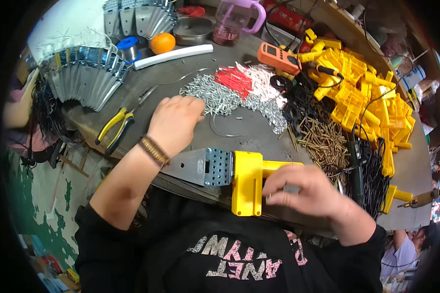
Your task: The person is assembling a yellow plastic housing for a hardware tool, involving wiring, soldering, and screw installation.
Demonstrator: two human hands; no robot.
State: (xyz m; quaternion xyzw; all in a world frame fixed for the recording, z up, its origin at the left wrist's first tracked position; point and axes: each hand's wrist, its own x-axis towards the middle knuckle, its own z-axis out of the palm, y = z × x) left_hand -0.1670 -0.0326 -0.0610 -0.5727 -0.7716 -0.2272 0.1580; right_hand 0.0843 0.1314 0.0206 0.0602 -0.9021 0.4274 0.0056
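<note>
— Hands: what is held?
— A yellow plastic tool [247,181] with a metal plate [200,167], lying at 6 o'clock on the desk [239,128], is gripped by the right hand [305,191].
— And the left hand [175,122]?
— Fingers are curled onto the pile of silver screws [215,95] at 12 o'clock; whether any is pinched cannot be told. Yellow-handled pliers [113,129] are seen at 9 o'clock.

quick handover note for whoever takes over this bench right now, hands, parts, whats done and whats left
Left hand: fingers down in the pile of small silver pins, whether it has one cannot be seen.
Right hand: grip closed on the yellow handle, steadying it at the table edge.
Metal plate already sits in the handle.
Left: more loose yellow housings, brass screws and metal plates lie unassembled.
</note>
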